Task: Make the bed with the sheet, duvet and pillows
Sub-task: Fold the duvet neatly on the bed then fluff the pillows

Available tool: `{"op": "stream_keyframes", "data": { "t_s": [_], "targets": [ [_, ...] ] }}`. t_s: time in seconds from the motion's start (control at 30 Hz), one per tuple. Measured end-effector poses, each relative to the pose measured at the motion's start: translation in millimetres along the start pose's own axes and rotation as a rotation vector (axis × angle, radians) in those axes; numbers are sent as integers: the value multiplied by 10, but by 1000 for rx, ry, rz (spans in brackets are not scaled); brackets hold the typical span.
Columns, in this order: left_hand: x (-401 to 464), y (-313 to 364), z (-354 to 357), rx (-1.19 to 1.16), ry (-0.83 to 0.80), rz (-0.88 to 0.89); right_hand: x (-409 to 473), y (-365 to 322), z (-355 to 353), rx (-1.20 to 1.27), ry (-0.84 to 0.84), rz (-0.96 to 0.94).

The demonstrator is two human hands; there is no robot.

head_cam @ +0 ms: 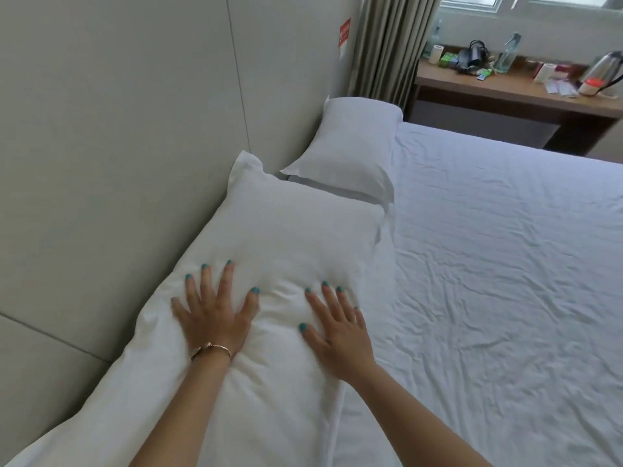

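A white pillow (pixel 290 227) lies along the padded headboard at the near end of the bed. My left hand (pixel 210 308) presses flat on it with fingers spread, a thin bracelet on the wrist. My right hand (pixel 337 328) lies flat on the same pillow near its right edge, fingers apart. A second white pillow (pixel 354 146) sits farther along the headboard, touching the first at its corner. A wrinkled white sheet (pixel 505 257) covers the mattress to the right. No duvet is in view.
The grey padded headboard (pixel 118 146) runs along the left. Beyond the bed's far side stand a beige curtain (pixel 387 45) and a wooden desk (pixel 512 85) holding bottles, a kettle (pixel 603 72) and small items under a window.
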State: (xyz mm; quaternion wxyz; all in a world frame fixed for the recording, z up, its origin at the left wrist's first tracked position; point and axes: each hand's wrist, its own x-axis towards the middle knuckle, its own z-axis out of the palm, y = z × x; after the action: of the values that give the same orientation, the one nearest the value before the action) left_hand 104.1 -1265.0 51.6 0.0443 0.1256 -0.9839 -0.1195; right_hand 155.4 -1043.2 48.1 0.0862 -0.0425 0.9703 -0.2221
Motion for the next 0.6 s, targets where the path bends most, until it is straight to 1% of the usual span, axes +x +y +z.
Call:
{"op": "stream_keyframes", "data": {
  "t_s": [0.03,0.1,0.17,0.2,0.3,0.4,0.5,0.6],
  "targets": [
    [1,6,-42,-2,-16,-21,14,44,-46,-14,-9,-18],
    [89,108,-164,-37,-113,-118,73,153,-146,-48,-15,-48],
    [288,356,-288,-71,-194,-204,180,278,-256,-76,-16,-51],
    [398,512,-323,-67,-209,-191,254,338,-315,-79,-17,-44],
    [748,994,-294,-6,-214,-25,579,505,-515,-51,-11,-13],
    [1161,1418,-197,96,-227,98,1077,690,-797,-23,-56,12],
    [1594,1743,-34,182,-252,131,1719,959,-1043,6,-84,15],
    [2140,2091,196,189,-281,154,2533,1325,-1201,112,-96,61]
  ]
}}
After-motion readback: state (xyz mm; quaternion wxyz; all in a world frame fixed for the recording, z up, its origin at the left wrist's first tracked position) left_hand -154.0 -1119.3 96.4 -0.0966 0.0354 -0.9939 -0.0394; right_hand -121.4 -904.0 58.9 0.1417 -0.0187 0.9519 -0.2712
